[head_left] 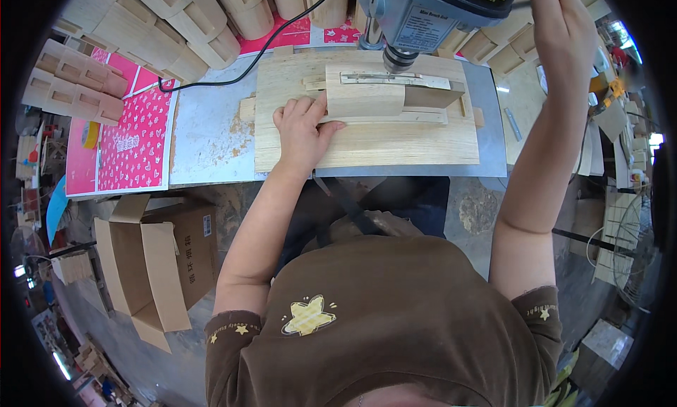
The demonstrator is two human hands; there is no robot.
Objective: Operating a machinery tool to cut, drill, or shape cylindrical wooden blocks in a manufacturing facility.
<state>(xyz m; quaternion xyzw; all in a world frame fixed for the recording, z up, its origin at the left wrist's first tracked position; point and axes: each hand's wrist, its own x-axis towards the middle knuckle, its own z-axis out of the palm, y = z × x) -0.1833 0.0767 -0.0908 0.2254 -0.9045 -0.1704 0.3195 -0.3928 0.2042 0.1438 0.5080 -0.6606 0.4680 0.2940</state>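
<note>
The left fingers touch a wooden piece near a blue-grey bench drill.

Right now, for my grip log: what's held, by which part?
Left hand: touching the wooden piece at its left end, grip unclear; right hand: cannot be told.

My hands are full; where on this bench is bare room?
Near strip of the wooden board, right of the left hand; front of speckled pale panel, between pink sheet and board. Crowded: back, with wooden pieces and drill.
</note>
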